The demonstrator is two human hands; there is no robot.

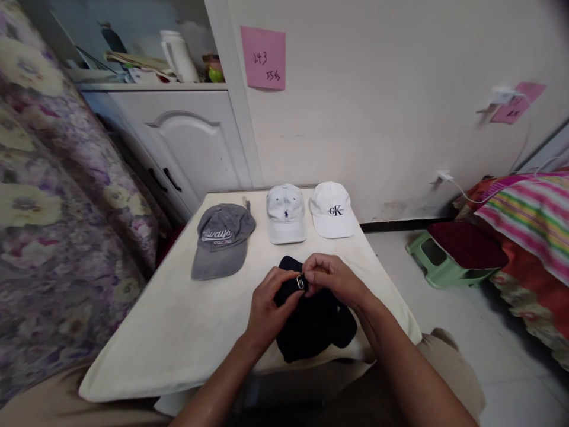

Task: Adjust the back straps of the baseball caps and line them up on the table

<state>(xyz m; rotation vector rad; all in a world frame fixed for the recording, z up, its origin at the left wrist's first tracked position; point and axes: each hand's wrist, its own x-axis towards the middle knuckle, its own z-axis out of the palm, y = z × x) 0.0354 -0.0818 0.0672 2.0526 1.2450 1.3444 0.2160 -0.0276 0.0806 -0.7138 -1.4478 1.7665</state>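
Note:
A black cap [306, 332] lies at the near edge of the cloth-covered table [178, 344]. My left hand [271, 302] is closed on the cap's back strap, right beside a small metal buckle [300, 283]. From the other side, my right hand [331, 276] pinches the strap end at the buckle; its fingertips partly hide that end. Behind the hands sit a light blue cap [285, 210] with a small dark emblem and a white cap [331, 207] with dark letters. To the left rests a grey cap [222, 237], its strap sticking up at the back.
A flowered curtain [44, 207] hangs at the left. The white cabinet [182, 136] and the wall stand behind the table, with a pink note [263, 58]. A green stool [431, 261] and a striped bedcover [528, 213] are at the right.

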